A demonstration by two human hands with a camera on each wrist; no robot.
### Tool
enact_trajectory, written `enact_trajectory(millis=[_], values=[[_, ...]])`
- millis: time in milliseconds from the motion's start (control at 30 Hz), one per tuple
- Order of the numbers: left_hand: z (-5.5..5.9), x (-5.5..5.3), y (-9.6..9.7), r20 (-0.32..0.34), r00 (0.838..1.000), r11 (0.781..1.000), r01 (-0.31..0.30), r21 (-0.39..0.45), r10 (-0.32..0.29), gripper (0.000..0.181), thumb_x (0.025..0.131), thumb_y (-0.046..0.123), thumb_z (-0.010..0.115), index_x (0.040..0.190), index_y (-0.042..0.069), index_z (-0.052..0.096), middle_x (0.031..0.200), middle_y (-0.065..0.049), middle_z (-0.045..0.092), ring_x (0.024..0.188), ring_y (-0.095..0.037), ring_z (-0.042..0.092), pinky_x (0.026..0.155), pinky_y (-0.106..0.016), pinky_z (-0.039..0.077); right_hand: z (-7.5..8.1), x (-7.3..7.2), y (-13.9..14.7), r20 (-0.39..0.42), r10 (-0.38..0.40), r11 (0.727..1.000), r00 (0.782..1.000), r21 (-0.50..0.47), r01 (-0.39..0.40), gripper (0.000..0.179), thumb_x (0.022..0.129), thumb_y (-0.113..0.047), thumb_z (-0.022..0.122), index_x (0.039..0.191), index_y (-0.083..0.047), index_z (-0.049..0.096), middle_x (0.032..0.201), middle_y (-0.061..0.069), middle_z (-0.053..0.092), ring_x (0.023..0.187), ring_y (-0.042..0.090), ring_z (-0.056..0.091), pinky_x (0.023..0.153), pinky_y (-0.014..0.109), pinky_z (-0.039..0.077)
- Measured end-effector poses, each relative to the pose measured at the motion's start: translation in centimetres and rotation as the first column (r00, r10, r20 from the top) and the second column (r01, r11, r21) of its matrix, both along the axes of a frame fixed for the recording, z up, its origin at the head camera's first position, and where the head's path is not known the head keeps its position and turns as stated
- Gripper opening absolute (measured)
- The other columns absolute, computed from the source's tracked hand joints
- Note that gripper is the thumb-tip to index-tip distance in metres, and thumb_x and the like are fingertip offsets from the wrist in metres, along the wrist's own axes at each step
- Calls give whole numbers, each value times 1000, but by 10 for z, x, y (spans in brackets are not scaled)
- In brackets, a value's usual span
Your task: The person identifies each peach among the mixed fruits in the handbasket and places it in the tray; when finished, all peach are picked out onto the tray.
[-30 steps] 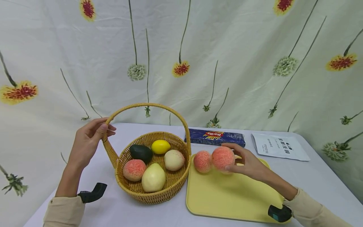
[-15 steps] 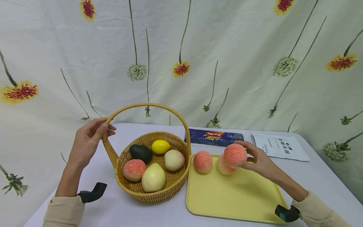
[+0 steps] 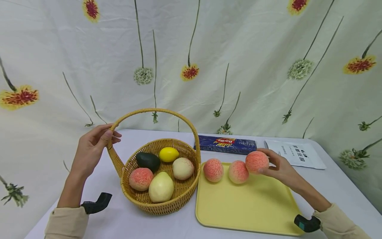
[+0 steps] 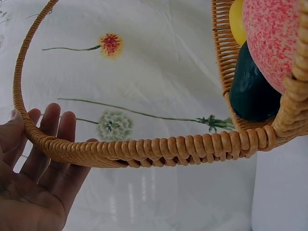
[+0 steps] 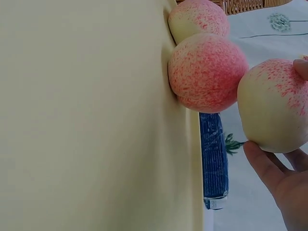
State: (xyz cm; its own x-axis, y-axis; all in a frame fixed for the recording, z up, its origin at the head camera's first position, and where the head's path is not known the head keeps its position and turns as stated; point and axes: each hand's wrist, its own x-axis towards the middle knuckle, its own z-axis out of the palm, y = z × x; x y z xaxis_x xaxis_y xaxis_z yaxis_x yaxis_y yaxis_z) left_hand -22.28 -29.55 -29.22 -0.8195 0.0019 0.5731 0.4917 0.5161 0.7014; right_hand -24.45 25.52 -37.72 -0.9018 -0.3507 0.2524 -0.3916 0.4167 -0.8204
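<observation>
My left hand (image 3: 92,146) holds the left side of the wicker basket's arched handle (image 4: 173,150), thumb on one side and fingers behind it. Inside the basket (image 3: 162,208) lie a pink peach (image 3: 141,179), a dark green avocado (image 3: 148,161), a lemon (image 3: 169,154), a pale round fruit (image 3: 183,168) and a pale yellow-green pear-shaped fruit (image 3: 161,187). Over the back of the yellow tray (image 3: 247,207), my right hand (image 3: 279,166) grips a peach (image 3: 256,162) between thumb and fingers; the right wrist view shows its pale underside. Two more peaches, a middle one (image 3: 238,172) and a left one (image 3: 213,170), rest on the tray.
Behind the tray lies a blue Barilla pasta pack (image 3: 225,144). To its right is a white printed pouch (image 3: 295,154). A flowered cloth (image 3: 253,66) hangs behind the table, and the basket's right rim stands close to the tray's left edge.
My right hand has carried its peach to the right, uncovering the middle peach on the tray. My left hand stays on the basket handle.
</observation>
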Motion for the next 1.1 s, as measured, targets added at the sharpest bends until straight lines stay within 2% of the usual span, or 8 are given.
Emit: enact_trajectory(millis=[700,1100], values=[[2,1,1,-2,1000,1000,3,-1,-3,32,101,15,49,130,3,55,96,10,66,86,-1,66,77,-11,50,-12,-2,19,21,-42,999,999,16,42,62,90,-13,65,144,0,35,140,23,41,104,-4,50,82,21,51],[1,1,1,8,1000,1000,1,-1,-1,34,101,15,48,131,1,54,96,10,66,87,-1,66,78,-11,49,-22,1,29,84,-100,993,991,72,94,64,89,-19,65,143,0,36,138,23,44,105,15,53,78,25,52]])
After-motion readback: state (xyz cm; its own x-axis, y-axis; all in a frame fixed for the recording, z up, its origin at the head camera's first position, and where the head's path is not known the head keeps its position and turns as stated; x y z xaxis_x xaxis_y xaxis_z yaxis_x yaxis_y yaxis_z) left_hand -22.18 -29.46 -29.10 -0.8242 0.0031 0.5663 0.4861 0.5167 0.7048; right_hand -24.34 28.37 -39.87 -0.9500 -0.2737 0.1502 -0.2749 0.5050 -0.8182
